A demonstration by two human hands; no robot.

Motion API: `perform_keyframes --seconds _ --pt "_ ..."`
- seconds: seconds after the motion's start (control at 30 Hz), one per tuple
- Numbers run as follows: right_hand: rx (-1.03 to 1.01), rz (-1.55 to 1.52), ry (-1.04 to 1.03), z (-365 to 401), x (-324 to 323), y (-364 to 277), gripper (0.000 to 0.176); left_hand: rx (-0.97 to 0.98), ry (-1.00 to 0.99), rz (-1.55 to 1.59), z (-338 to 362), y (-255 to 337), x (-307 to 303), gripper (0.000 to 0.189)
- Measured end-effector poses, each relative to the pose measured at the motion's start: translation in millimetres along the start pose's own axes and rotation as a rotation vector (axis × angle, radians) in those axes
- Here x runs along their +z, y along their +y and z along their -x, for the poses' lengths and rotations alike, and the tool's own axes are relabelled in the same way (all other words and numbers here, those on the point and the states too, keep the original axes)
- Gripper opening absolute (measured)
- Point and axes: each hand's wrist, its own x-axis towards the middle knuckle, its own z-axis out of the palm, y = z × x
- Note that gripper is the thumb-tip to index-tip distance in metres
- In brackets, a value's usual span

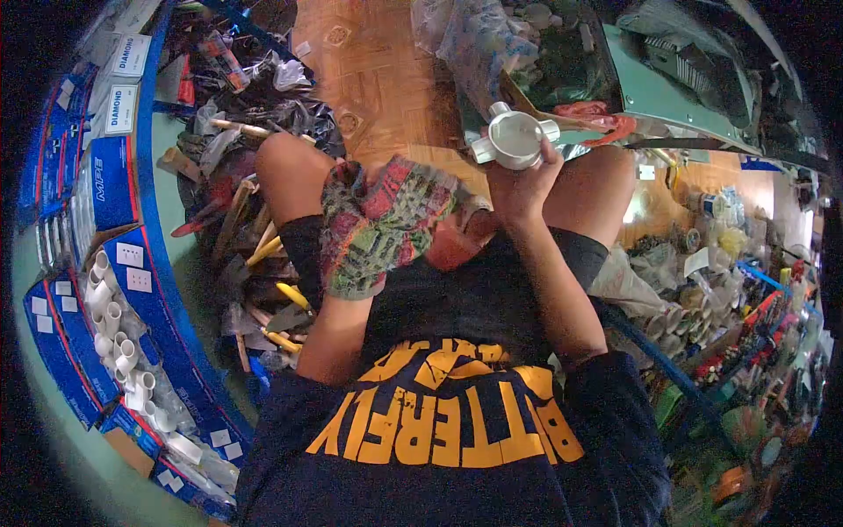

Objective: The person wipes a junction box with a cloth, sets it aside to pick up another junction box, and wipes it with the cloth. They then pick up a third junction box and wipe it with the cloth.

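My right hand (525,187) grips a white plastic pipe fitting (516,140), a round body with several short stubs and an open round mouth facing up. It is held above my right thigh. A red, green and black patterned cloth (386,224) is bunched over my left hand, hiding its fingers, and it looks gripped or wrapped there. The cloth is slightly blurred and apart from the fitting. A reddish object (457,246) lies in my lap beside the cloth, and I cannot make out what it is.
Blue boxes (114,189) and white pipe fittings (123,351) line the left side. Yellow-handled tools (283,341) lie by my left leg. A green metal case (676,70) stands at the upper right. Bagged goods (685,299) crowd the right, with wooden flooring (369,79) ahead.
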Motion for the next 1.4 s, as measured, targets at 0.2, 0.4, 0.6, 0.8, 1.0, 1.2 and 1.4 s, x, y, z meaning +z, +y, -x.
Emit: perform_keyframes --seconds 0.2,0.4,0.6,0.8,1.0,1.2,1.4 --pt "0.01 0.003 0.016 3.3 4.8 5.7 0.06 0.165 -0.119 -0.263 3.7 -8.5 -8.5 0.024" --pt "0.084 0.188 0.086 16.5 20.8 26.9 0.053 0.262 -0.084 -0.664 8.6 -20.5 -23.4 0.026" --pt "-0.136 0.285 0.253 6.8 23.8 14.2 0.056 0.224 0.186 -0.729 -0.5 -18.5 -96.0 0.028" --pt "-0.177 0.3 0.289 3.2 24.7 -3.9 0.052 0.243 -0.281 -1.79 0.9 -19.2 -49.5 0.045" --pt "-0.088 0.233 0.11 -4.6 5.1 5.6 0.053 0.19 -0.192 -0.792 5.8 -18.2 -38.5 0.035" --pt "0.012 0.328 0.189 8.9 10.2 3.0 0.063 0.223 0.1 -0.569 4.6 -25.8 -51.2 0.043" --pt "0.122 0.21 0.131 22.9 19.6 10.7 0.062 0.269 -0.266 -0.784 2.1 -5.1 -47.7 0.044"
